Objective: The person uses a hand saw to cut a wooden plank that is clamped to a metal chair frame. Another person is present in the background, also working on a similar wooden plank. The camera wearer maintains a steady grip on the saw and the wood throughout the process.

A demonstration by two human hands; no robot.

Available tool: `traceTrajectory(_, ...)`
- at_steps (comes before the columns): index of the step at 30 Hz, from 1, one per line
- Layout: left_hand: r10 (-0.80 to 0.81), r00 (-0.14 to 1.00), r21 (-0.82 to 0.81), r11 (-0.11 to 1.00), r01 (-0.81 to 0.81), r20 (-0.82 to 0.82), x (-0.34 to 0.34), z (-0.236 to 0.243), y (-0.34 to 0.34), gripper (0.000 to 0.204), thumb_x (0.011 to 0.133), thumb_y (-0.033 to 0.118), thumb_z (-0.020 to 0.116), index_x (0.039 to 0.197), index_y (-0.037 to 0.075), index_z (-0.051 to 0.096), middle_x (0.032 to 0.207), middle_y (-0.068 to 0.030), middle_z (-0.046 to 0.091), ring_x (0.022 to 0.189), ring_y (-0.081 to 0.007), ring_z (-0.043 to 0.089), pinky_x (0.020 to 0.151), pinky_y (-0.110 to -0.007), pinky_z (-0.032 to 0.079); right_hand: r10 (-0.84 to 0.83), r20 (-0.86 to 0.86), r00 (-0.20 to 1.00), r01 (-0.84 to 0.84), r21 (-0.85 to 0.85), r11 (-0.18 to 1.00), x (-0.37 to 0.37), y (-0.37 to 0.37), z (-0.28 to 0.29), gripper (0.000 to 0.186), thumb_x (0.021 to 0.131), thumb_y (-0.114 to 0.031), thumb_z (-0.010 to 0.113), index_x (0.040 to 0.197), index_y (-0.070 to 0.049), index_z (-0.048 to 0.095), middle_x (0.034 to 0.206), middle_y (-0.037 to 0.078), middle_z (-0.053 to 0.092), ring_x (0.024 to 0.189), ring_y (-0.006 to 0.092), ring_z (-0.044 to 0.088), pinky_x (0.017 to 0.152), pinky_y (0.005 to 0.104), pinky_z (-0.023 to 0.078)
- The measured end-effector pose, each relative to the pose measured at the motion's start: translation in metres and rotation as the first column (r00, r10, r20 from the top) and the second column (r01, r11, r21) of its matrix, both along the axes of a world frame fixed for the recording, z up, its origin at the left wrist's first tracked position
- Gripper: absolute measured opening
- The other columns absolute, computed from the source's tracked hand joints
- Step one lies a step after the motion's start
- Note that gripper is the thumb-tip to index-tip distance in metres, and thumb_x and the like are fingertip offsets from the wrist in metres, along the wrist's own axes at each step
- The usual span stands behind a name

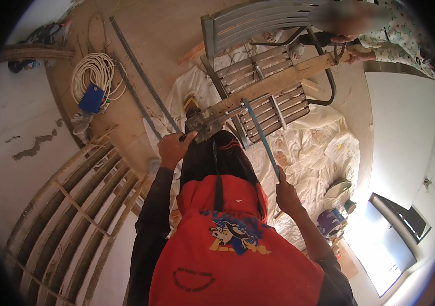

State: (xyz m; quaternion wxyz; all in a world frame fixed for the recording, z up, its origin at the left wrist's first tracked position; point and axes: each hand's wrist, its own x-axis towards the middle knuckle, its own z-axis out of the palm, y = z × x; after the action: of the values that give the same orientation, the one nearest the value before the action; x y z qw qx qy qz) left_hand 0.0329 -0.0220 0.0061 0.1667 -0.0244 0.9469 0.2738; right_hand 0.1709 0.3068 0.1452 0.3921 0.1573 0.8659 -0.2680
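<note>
A long wooden plank [273, 81] lies aslant across a slatted bench [288, 120], with a few pegs standing up from it. Over its near left end sits a stained dark metal plate [205, 126]. My left hand [174, 149] is closed at this plate's left edge, on something dark that I cannot make out. My right hand [287, 193] grips the lower end of a long blue-green metal bar [262, 133]. The bar's upper end meets the plank beside the pegs. Another person's hand [359, 55] is at the plank's far right end.
Coiled pale cable [94, 76] and a blue box [91, 98] lie at the far left, near long metal bars [143, 76]. A large slatted frame [74, 214] fills the lower left. Crumpled plastic sheeting [319, 153] covers floor at right, near a purple bucket [331, 221].
</note>
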Motion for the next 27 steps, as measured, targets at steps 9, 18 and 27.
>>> traceTrajectory(9, -0.005, 1.0, -0.013, 1.0, 0.005, 0.03, -0.006, 0.001, 0.006, 0.056, 0.077, 0.055, 0.059, 0.063, 0.001, 0.064, 0.053, -0.0158, 0.055, 0.051, -0.0316, 0.055, 0.051, -0.039, 0.04, -0.125, 0.074, 0.989, 0.132, -0.09, 0.987, 0.012, -0.014, -0.045, 0.07, 0.081, 0.002, 0.043, 0.141, -0.012, 0.009, 0.098, 0.033, 0.054, 0.087, 0.0484, 0.055, 0.074, 0.0545, 0.044)
traceTrajectory(18, 0.001, 0.994, 0.023, 1.0, -0.004, 0.112, -0.011, -0.002, 0.013, 0.056, 0.08, 0.052, 0.059, 0.063, -0.001, 0.062, 0.054, -0.014, 0.056, 0.05, -0.0282, 0.054, 0.052, -0.037, 0.04, -0.156, 0.103, 0.982, 0.171, -0.15, 0.974, 0.018, -0.044, -0.053, 0.074, 0.078, 0.0, 0.049, 0.138, -0.002, 0.007, 0.097, 0.035, 0.053, 0.085, 0.0492, 0.056, 0.072, 0.0543, 0.046)
traceTrajectory(27, -0.047, 0.984, -0.014, 0.999, 0.05, 0.17, -0.01, 0.001, -0.007, 0.055, 0.084, 0.049, 0.056, 0.058, 0.0, 0.059, 0.049, -0.0093, 0.052, 0.047, -0.0182, 0.051, 0.052, -0.033, 0.039, -0.233, -0.073, 0.97, 0.217, -0.179, 0.96, 0.034, -0.053, -0.075, 0.067, 0.079, -0.002, 0.045, 0.137, -0.003, 0.011, 0.077, 0.035, 0.056, 0.071, 0.0502, 0.056, 0.067, 0.0564, 0.045)
